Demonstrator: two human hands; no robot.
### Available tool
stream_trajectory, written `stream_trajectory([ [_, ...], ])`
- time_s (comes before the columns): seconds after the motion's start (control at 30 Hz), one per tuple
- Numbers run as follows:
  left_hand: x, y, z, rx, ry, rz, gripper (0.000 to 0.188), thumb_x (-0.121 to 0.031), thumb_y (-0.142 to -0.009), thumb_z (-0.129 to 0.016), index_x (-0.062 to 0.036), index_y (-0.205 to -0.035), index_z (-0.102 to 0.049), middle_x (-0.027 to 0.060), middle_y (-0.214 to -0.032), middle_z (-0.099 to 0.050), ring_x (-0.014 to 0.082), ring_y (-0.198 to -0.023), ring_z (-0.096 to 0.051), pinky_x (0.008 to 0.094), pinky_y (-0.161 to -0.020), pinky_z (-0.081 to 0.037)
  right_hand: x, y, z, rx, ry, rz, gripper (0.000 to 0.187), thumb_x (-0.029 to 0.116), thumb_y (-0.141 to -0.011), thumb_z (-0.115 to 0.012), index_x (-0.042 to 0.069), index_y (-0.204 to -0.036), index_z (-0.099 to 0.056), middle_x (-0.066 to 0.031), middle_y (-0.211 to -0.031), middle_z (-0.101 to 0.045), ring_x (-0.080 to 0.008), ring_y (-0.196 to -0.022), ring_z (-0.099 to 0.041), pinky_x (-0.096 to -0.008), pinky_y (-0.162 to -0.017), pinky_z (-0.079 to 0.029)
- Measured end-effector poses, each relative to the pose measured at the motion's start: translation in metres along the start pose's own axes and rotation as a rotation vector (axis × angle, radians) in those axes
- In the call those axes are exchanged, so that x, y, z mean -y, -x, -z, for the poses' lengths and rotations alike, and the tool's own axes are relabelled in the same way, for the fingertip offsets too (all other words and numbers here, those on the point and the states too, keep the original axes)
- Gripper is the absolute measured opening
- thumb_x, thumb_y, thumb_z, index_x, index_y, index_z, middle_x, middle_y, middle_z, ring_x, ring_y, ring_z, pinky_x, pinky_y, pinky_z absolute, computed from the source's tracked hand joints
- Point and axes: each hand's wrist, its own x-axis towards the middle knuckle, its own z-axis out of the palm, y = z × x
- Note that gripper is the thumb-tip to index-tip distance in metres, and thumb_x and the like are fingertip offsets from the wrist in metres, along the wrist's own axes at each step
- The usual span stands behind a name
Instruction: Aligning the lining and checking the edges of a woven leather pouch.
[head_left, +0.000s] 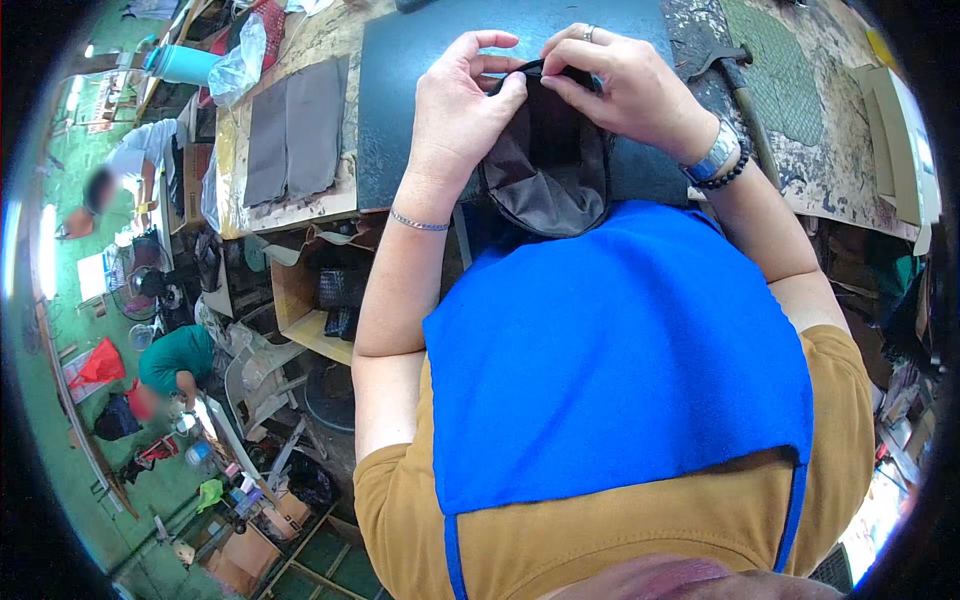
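A dark brown fabric pouch [545, 190] with a black-edged opening hangs over the near edge of the workbench, against my blue apron [620, 360]. My left hand [468, 100] pinches its upper rim between thumb and fingers, with the index finger lifted away. Close beside it, my right hand [635, 85] grips the same rim from the right, fingers bent and thumb pressed to the edge. The mouth of the pouch faces up between both hands, and its inside looks dark. Whatever lies right between the fingertips is too small to make out.
Beneath my hands is a dark mat [400, 90]. Brown flat panels [295, 130] lie left of it. To the right are a hammer [745, 100], a green textured sheet [775, 70] and a cardboard box [890, 140]. A turquoise tumbler [188, 65] stands far left. Two people work beyond.
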Motion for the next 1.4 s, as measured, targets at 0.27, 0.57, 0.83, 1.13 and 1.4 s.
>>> stream_trajectory([
  [0.27, 0.002, 0.003, -0.002, -0.008, 0.038, -0.006, 0.031, -0.003, -0.084, -0.071, -0.0043, -0.114, -0.06, 0.0099, -0.098, -0.071, 0.0092, -0.088, -0.065, 0.022, -0.078, -0.052, 0.001, -0.003, -0.001, 0.027, -0.144, -0.293, 0.015, 0.015, -0.085, -0.068, 0.001, -0.09, -0.065, -0.0114, -0.08, -0.067, -0.0216, -0.076, -0.068, -0.0321, -0.067, -0.053],
  [0.57, -0.005, 0.0, -0.001, 0.038, 0.053, 0.042, 0.032, -0.004, -0.083, -0.072, -0.0038, -0.113, -0.06, 0.0096, -0.095, -0.072, 0.0088, -0.085, -0.066, 0.0207, -0.075, -0.052, -0.002, 0.0, -0.006, 0.019, -0.2, -0.306, 0.012, 0.013, -0.083, -0.068, 0.001, -0.087, -0.065, -0.0101, -0.078, -0.067, -0.0176, -0.075, -0.067, -0.0298, -0.067, -0.053],
  [0.83, 0.001, -0.007, 0.0, 0.034, -0.078, -0.084, 0.031, -0.008, -0.081, -0.075, -0.0049, -0.109, -0.061, 0.0075, -0.089, -0.072, 0.0095, -0.083, -0.066, 0.0224, -0.075, -0.052, 0.003, 0.006, -0.002, 0.062, -0.185, -0.297, 0.016, 0.012, -0.085, -0.07, 0.003, -0.097, -0.065, -0.0089, -0.09, -0.068, -0.0155, -0.084, -0.068, -0.029, -0.073, -0.054],
  [1.13, -0.003, -0.004, 0.001, 0.01, -0.117, -0.117, 0.026, -0.007, -0.083, -0.072, -0.0049, -0.106, -0.061, 0.0073, -0.091, -0.072, 0.0107, -0.084, -0.067, 0.025, -0.077, -0.053, 0.004, 0.011, 0.003, -0.004, -0.178, -0.267, 0.019, 0.018, -0.084, -0.07, 0.008, -0.099, -0.064, -0.0107, -0.093, -0.069, -0.026, -0.084, -0.069, -0.0356, -0.07, -0.054],
  [1.4, -0.002, -0.01, 0.0, 0.049, -0.196, -0.241, 0.021, -0.007, -0.084, -0.071, -0.0041, -0.102, -0.062, 0.0048, -0.092, -0.071, 0.0108, -0.085, -0.068, 0.0244, -0.076, -0.053, 0.009, 0.002, 0.008, 0.005, -0.379, -0.509, 0.02, 0.016, -0.083, -0.068, -0.001, -0.092, -0.067, -0.0168, -0.079, -0.07, -0.0229, -0.072, -0.069, -0.0348, -0.067, -0.054],
])
